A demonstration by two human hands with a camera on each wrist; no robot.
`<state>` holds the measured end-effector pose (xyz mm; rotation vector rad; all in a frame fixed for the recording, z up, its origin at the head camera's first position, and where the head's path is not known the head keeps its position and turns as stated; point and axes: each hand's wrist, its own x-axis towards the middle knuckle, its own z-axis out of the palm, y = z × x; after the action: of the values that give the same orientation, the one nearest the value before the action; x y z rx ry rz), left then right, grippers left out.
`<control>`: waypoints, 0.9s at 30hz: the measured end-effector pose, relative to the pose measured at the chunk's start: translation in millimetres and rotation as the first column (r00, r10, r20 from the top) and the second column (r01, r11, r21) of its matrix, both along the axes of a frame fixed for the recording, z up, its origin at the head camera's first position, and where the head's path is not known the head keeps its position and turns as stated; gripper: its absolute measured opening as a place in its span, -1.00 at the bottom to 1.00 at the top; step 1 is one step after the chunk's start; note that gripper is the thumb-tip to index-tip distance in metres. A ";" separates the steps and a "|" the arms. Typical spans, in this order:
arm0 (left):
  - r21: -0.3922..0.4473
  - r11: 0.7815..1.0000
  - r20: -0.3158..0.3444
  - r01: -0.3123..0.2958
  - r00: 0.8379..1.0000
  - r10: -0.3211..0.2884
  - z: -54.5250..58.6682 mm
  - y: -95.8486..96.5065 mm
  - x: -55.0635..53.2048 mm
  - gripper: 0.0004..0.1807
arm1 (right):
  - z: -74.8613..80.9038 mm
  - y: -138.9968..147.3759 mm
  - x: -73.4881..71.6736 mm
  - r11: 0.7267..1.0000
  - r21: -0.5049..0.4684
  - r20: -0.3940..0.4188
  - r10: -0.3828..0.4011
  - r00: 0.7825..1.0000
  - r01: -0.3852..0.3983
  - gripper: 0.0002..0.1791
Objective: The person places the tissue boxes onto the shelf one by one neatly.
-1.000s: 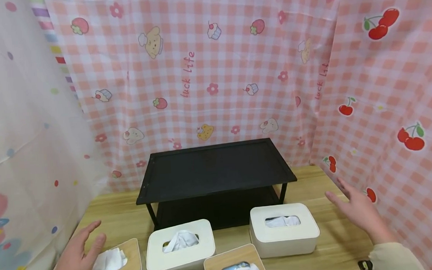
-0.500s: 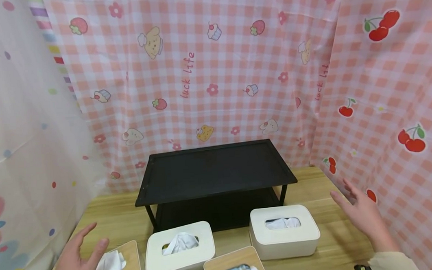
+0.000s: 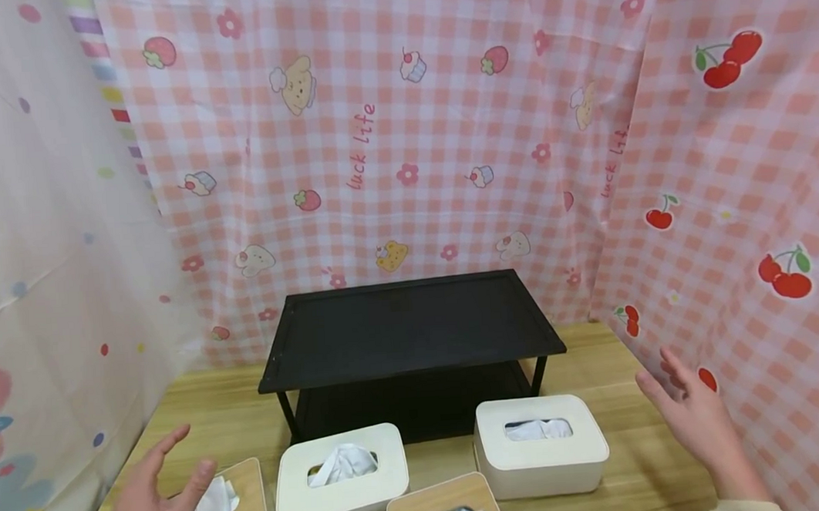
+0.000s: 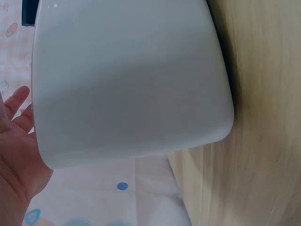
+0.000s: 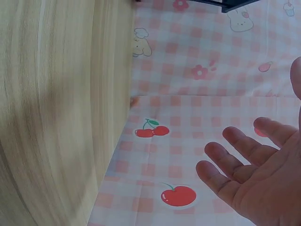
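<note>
Two empty hands, spread wide around a cluster of tissue boxes

Here's the left hand (image 3: 151, 497), thumb and fingers apart, beside the left wood-topped box (image 3: 250, 491) at the table's near left; whether skin meets box, I can't tell. Across the way the right hand (image 3: 696, 418) hovers above the table (image 3: 627, 367), digits apart, nothing in its grasp, clear of the right white box (image 3: 541, 453) in front of the black rack (image 3: 409, 325). Trouble spots? Watch that left side: a low sweep of the thumb could snag the tissue (image 3: 216, 503) and drag it out, or shove its box into the middle white box (image 3: 352, 491), packed close beside it
</note>
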<state>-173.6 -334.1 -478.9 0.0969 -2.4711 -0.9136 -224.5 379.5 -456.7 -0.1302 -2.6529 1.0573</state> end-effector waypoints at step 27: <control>-0.021 0.997 0.054 0.070 0.996 -0.069 -0.2 19.4 14.1 -0.28 | 8.8 -36.1 25.1 0.996 0.074 -0.204 0.073 0.976 -0.059 -0.22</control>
<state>-159.5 -314.7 -479.0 0.0279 -2.5475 -0.9225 -199.4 343.4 -447.9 0.0785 -2.5154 0.9439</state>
